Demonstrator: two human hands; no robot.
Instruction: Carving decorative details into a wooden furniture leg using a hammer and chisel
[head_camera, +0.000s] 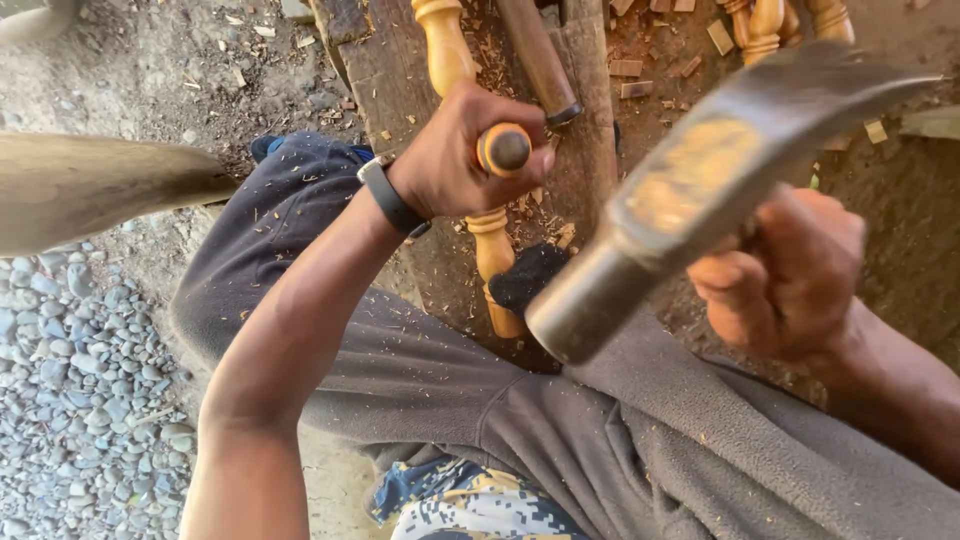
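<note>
Hammer (700, 190) dominates the view: a steel claw hammer, raised close to the camera and blurred, its round striking face (570, 320) pointing down and toward the person, its claw toward the upper right. The right hand (785, 275) is clenched around the handle just below the head; the handle itself is hidden inside the fist.

Workbench plank (400, 80), dark and weathered, runs away from the person's lap and is littered with chips and shavings. On it lies a turned wooden spindle (450, 50), pale yellow, lengthwise along the plank; its near end (497, 265) shows below the left hand, pressed against a dark-socked foot (530, 275) that appears to brace it.

Left hand (450, 160), with a dark band at the wrist, is closed in a fist around a chisel, of which only the rounded butt of its handle (505, 148) shows at the top of the fist. The blade is hidden, so its contact with the spindle cannot be confirmed. A second tool handle (540, 60) lies on the plank, just beyond the fingers.

Judgement on progress: the spindle is already turned to shape, and the fresh chips suggest cutting is under way. The hammer face stands well apart from the chisel butt, to its lower right, so no blow is landing at this moment. How much cutting is left cannot be told.
</note>
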